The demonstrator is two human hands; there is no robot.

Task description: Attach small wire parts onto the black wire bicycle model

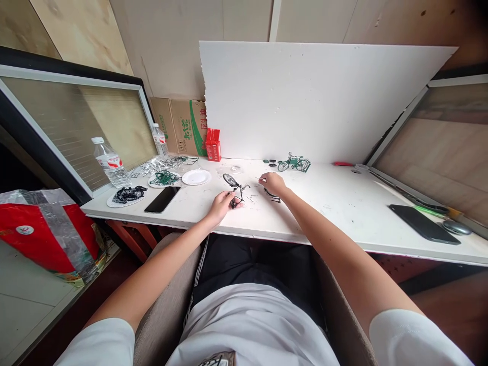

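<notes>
A small black model bicycle [239,192] with a spoked wheel at its upper left is held just above the white table. My left hand [222,206] is closed around its lower end, and the fingers hide part of it. To the right, my right hand [272,183] is closed in a pinch over the table. A tiny thin piece seems to stick out at its fingertips, too small to name. Below that hand lies a black curved part [272,195], partly covered by the wrist. A finished-looking green model bicycle [294,162] stands farther back.
Paper plates carry black parts [129,194] and green parts [164,177]; another white plate [196,177] sits beside them. Phones lie at left [162,199] and right [423,223]. Water bottles [111,162], a red box [213,145] and a white foam board [305,101] stand behind.
</notes>
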